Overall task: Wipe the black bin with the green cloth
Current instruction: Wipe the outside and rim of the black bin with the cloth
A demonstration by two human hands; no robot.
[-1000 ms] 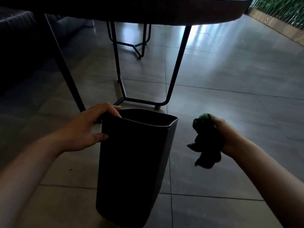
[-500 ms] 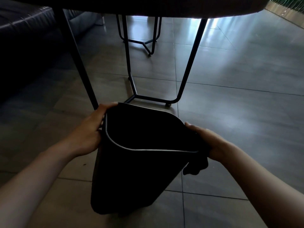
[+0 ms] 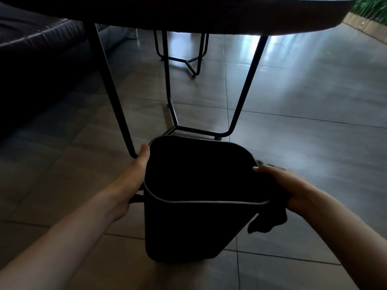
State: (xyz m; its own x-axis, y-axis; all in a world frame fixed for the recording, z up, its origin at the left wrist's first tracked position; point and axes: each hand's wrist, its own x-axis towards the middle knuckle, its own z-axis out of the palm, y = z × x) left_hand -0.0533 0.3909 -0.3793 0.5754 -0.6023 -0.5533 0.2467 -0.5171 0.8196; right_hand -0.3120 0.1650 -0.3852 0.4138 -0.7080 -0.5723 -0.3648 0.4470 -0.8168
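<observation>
Between both hands, the black bin (image 3: 188, 227); right hand (image 3: 287, 191) presses green cloth (image 3: 270, 218) against it.

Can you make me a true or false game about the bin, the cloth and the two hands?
1. The bin lies flat on its side. False: it stands on the floor, tipped toward the camera.
2. The right hand holds the cloth against the bin's right side. True.
3. The left hand is up on the table. False: it holds the bin's left side.
4. The bin stands in front of the table legs. True.
</observation>
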